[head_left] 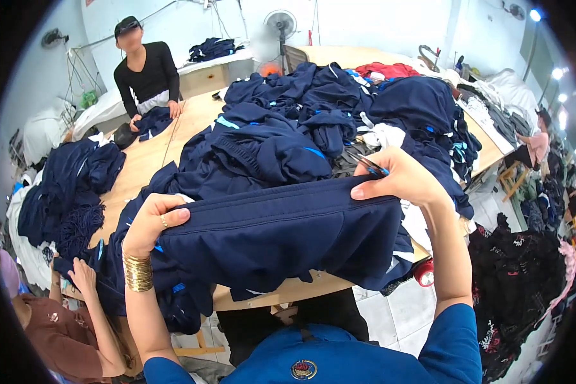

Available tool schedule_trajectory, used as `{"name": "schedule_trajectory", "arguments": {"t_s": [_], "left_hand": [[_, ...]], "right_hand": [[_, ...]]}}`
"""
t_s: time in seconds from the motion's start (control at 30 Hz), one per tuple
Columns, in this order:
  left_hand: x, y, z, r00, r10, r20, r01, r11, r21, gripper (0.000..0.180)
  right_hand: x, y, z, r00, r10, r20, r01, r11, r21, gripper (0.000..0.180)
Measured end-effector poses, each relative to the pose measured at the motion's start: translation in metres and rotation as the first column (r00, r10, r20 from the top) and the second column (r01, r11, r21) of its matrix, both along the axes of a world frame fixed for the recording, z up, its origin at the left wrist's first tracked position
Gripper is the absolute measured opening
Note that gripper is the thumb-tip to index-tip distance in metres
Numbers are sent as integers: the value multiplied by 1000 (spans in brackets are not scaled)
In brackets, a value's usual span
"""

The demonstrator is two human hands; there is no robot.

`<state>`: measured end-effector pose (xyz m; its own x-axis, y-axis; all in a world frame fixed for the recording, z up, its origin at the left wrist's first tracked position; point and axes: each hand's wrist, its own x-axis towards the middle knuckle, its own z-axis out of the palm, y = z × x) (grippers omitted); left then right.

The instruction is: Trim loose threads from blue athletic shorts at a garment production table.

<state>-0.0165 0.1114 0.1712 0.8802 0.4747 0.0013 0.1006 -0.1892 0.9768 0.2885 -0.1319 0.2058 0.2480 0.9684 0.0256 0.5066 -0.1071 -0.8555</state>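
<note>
A navy garment (262, 233) with a stitched, band-like upper edge is stretched between my two hands, its lower part hanging over the table's near edge. My left hand (148, 224), with gold bangles at the wrist, pinches the band's left end, thumb on top. At the other end my right hand (400, 179) grips the band between thumb and fingers. A small pointed tool that looks like thread snips (372, 168), dark with a bit of blue, is tucked in that same hand. The fingers behind the cloth are hidden.
Navy garments (281, 137) are heaped on the wooden table (148, 157) ahead, with another pile (70, 185) at left. One person (147, 77) in black handles cloth across the table; another (64, 333) in brown works close at my left. Black patterned fabric (518, 281) lies at right.
</note>
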Motion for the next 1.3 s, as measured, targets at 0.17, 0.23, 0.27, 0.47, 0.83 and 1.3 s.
{"name": "schedule_trajectory", "arguments": {"t_s": [0.17, 0.23, 0.27, 0.47, 0.83, 1.3], "left_hand": [[-7, 3, 0, 1000, 16, 23, -16, 1000, 2, 20], [-8, 2, 0, 999, 22, 34, -22, 1000, -1, 20], [-9, -2, 1, 999, 23, 32, -23, 1000, 5, 20], [-31, 14, -3, 997, -73, -14, 75, 988, 135, 21], [-56, 23, 26, 988, 134, 79, -150, 958, 245, 17], [-56, 22, 27, 985, 134, 112, -157, 961, 228, 18]], "right_hand": [[-7, 1, 6, 999, 2, 48, -3, 999, 32, 16], [-6, 2, 4, 998, -2, 68, -1, 999, 47, 16], [-7, 4, 4, 997, 14, 74, -17, 999, 49, 16], [-4, -11, 12, 961, -176, 213, 126, 965, 230, 24], [20, -23, 50, 915, -389, 110, 330, 875, 354, 9], [20, -17, 47, 920, -373, 121, 322, 893, 314, 11]]}}
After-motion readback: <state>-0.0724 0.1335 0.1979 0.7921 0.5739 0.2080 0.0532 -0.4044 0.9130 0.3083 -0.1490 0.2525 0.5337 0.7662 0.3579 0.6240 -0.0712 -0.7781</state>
